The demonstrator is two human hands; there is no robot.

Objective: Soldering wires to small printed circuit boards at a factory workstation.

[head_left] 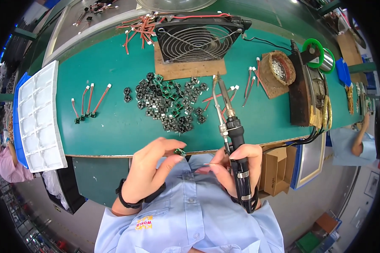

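Observation:
My left hand pinches a small green circuit board between thumb and forefinger, just off the bench's front edge. In my right hand is a soldering iron with a thin metal feed tube alongside, its tip pointing away over the bench. Thumb and forefinger of that hand also pinch a thin reddish strand, perhaps a wire; its ends are hard to make out. Beyond my hands lies a heap of small black-and-green parts. To the left, several small boards have red wires with white connectors attached.
A caged black fan stands at the back on a brown board. Loose connector wires lie behind it. At right are a round tin, a dark iron stand and a solder spool. A white compartment tray borders the left.

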